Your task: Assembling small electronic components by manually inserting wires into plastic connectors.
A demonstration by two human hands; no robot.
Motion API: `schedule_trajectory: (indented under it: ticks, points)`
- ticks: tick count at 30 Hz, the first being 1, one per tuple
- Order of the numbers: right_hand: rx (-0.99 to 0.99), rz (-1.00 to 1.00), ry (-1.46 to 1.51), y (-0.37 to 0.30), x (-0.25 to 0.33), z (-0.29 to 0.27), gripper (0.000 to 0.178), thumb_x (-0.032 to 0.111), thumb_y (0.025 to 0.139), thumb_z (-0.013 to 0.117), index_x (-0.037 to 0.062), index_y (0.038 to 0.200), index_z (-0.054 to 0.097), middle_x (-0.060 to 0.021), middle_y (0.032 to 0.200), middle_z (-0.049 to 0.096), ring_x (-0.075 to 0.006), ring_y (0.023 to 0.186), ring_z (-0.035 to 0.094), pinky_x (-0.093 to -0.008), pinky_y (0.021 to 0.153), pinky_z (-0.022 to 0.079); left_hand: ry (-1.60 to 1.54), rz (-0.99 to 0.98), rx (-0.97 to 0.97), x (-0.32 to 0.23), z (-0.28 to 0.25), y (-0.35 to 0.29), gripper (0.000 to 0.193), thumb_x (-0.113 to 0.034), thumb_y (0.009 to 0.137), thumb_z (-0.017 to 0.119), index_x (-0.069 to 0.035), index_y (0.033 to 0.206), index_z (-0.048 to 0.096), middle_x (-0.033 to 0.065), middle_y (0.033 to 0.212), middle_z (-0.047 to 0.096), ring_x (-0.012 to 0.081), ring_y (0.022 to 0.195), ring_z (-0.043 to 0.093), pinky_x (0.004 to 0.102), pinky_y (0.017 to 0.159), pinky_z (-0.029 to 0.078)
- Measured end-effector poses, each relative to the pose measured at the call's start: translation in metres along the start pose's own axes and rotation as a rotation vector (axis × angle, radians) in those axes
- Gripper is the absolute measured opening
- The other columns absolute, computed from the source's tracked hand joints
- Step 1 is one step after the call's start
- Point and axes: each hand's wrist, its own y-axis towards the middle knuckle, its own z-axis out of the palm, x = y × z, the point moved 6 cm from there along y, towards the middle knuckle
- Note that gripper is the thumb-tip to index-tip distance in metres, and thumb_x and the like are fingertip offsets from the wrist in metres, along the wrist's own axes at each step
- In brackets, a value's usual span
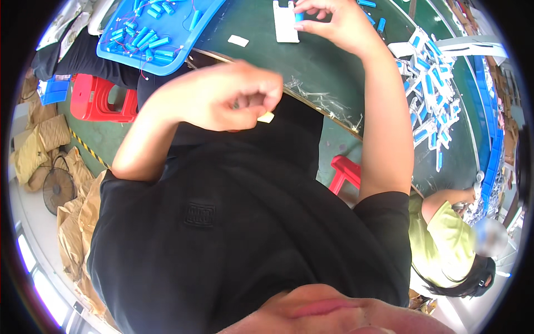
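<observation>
My left hand point(236, 97) is over my lap, near the table edge. Its fingers are curled, pinching a small pale-yellow piece point(266, 117) that looks like a bit of tape or pad. Out over the green table, my right hand point(331, 22) has thumb and fingers closed on a blue cylindrical battery point(299, 18). That battery lies against the right side of a flat white plastic holder point(285, 25), partly hidden by my fingers. A small cream-coloured rectangle point(238, 40) lies on the table left of the holder.
A blue tray point(169, 68) of wired blue batteries stands at the left. White holders with blue batteries point(431, 89) are heaped at the right. Clear plastic scraps point(322, 100) lie along the table edge. Red stools point(89, 100) are below. A co-worker in yellow-green point(445, 239) sits at the right.
</observation>
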Motion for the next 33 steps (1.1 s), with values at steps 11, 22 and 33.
schedule_trajectory:
  ticks: [11, 22, 33]
  points:
    - [0.148, 0.094, -0.053, -0.003, -0.024, 0.034, 0.023, 0.007, 0.087, 0.079, 0.0021, 0.109, 0.075, -0.0048, 0.118, 0.069, -0.0145, 0.094, 0.063, -0.0296, 0.085, 0.052, 0.885, -0.526, -0.263, 0.213, 0.008, 0.001, 0.026, -0.021, 0.091, 0.061, -0.001, 0.105, 0.071, 0.0227, 0.100, 0.074, 0.0396, 0.095, 0.073, 0.0498, 0.084, 0.058]
    - [0.089, -0.092, -0.208, -0.009, -0.008, 0.010, 0.036, 0.019, 0.076, 0.088, 0.0029, 0.105, 0.074, -0.0101, 0.107, 0.068, -0.0267, 0.099, 0.068, -0.0355, 0.089, 0.055, 0.761, -0.531, -0.224, 0.244, 0.040, 0.033, 0.022, -0.019, 0.087, 0.065, -0.004, 0.100, 0.075, 0.0224, 0.106, 0.074, 0.0385, 0.103, 0.071, 0.0507, 0.094, 0.054]
    - [-0.361, 1.255, -0.886, -0.187, -0.135, -0.239, 0.055, 0.044, 0.074, 0.084, 0.0040, 0.111, 0.079, -0.0199, 0.116, 0.076, -0.0346, 0.110, 0.073, -0.0441, 0.095, 0.056, 0.234, 0.044, 0.092, 0.002, 0.015, 0.006, 0.009, 0.003, 0.074, 0.056, -0.001, 0.080, 0.062, 0.0143, 0.079, 0.061, 0.0377, 0.076, 0.062, 0.0464, 0.065, 0.048]
